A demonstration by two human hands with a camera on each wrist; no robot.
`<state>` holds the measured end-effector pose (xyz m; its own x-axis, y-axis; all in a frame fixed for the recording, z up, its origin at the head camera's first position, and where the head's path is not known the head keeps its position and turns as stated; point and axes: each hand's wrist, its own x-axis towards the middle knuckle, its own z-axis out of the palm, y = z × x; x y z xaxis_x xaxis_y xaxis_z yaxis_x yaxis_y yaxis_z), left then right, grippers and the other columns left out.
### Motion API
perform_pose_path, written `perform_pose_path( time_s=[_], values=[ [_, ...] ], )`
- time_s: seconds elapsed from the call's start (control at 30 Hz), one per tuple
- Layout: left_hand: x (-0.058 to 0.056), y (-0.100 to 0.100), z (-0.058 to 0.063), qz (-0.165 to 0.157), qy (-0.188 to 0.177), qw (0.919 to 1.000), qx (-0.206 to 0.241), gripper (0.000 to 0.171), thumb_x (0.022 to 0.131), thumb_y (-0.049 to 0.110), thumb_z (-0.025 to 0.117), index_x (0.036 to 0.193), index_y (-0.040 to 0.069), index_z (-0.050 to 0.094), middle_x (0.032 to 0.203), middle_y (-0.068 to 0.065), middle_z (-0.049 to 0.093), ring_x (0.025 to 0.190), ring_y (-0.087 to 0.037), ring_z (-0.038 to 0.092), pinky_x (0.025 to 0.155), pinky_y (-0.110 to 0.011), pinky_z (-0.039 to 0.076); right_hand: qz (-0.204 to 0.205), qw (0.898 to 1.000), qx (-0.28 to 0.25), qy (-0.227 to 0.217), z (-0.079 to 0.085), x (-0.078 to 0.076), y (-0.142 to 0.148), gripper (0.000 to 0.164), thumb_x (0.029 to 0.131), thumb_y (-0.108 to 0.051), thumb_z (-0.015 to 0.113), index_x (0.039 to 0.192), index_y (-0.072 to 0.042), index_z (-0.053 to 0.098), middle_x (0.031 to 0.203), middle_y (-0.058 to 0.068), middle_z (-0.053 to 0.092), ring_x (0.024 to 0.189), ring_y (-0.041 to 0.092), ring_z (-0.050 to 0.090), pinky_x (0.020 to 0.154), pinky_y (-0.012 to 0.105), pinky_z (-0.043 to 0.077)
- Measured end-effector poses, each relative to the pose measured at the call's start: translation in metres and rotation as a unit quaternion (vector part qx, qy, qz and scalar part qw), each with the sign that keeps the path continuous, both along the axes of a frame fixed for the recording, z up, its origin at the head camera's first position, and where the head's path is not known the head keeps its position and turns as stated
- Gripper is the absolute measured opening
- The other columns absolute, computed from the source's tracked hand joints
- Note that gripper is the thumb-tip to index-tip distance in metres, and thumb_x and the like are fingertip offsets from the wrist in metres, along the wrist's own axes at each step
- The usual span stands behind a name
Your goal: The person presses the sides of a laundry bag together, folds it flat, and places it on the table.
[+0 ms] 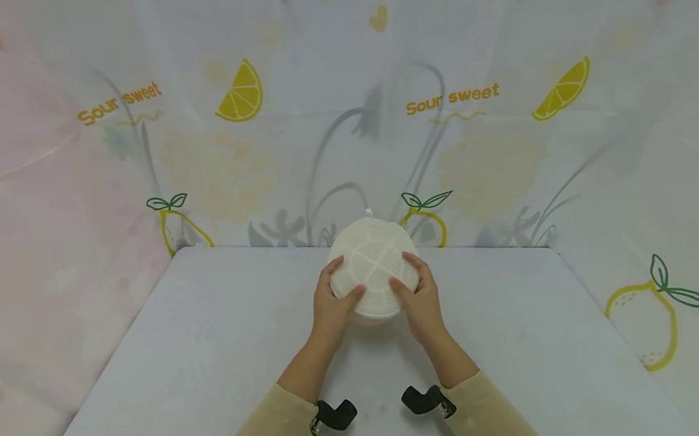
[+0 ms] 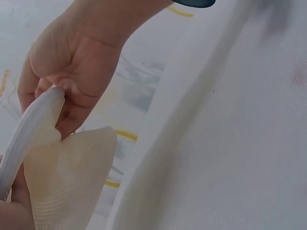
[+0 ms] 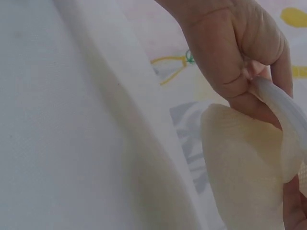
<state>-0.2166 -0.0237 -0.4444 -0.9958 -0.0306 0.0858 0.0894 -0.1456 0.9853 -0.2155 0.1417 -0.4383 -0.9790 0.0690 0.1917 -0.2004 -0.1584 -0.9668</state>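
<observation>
A round, cream-white mesh laundry bag (image 1: 374, 260) is held up over the table, its flat mesh face with crossing bands turned upward. A small loop sticks out at its far edge. On its left side my left hand (image 1: 332, 308) grips the rim, thumb lying on the mesh and fingers curled around the edge. My right hand (image 1: 422, 301) grips the opposite side in the same way. Below the pale rim, the bag's soft rounded body (image 2: 67, 177) bulges down in the left wrist view. The right wrist view also shows that body (image 3: 244, 163), with fingers tucked under the rim.
Under the hands lies a white table (image 1: 213, 365), with its back edge against a printed fabric backdrop (image 1: 324, 56) of lemons and lettering. Fabric also hangs along both sides. Black wrist mounts (image 1: 338, 415) sit at the cuffs of the beige sleeves (image 1: 274, 429).
</observation>
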Motion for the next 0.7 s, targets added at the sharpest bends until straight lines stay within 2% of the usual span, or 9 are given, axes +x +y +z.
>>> perform_pose_path(
  time_s=[0.17,0.33,0.47,0.7],
  values=[
    [0.0,-0.002,0.002,-0.01,-0.005,0.9997,0.022,0.071,0.076,0.015,0.073,0.135,0.035,0.038,0.141,-0.001,0.034,0.123,-0.023,0.043,0.097,-0.035,0.041,-0.007,1.0,0.019,0.005,0.002,-0.004,0.003,0.056,0.088,-0.007,0.061,0.136,-0.023,0.037,0.141,0.003,0.033,0.12,0.021,0.045,0.089,0.021,0.045],
    [-0.001,-0.002,0.004,-0.019,-0.009,0.999,0.041,0.072,0.076,0.011,0.073,0.136,0.032,0.038,0.142,-0.002,0.035,0.124,-0.023,0.043,0.098,-0.034,0.04,-0.007,1.0,0.023,0.005,0.006,-0.006,0.008,0.056,0.09,-0.006,0.057,0.138,-0.02,0.033,0.144,0.004,0.03,0.12,0.023,0.043,0.088,0.02,0.045],
    [-0.002,-0.003,0.006,-0.03,-0.012,0.9977,0.06,0.072,0.076,0.007,0.072,0.136,0.03,0.039,0.142,-0.002,0.034,0.124,-0.022,0.043,0.097,-0.03,0.041,-0.012,0.999,0.03,0.001,0.009,-0.007,0.009,0.054,0.091,-0.006,0.053,0.139,-0.021,0.032,0.145,0.001,0.028,0.122,0.02,0.041,0.092,0.023,0.042],
    [-0.002,-0.003,0.007,-0.051,-0.004,0.9952,0.084,0.075,0.076,0.006,0.072,0.138,0.028,0.037,0.142,-0.003,0.034,0.122,-0.023,0.045,0.093,-0.027,0.043,-0.015,0.999,0.037,-0.007,0.012,-0.007,0.012,0.055,0.092,-0.008,0.053,0.138,-0.028,0.032,0.146,-0.005,0.024,0.127,0.016,0.033,0.104,0.036,0.032]
  ],
)
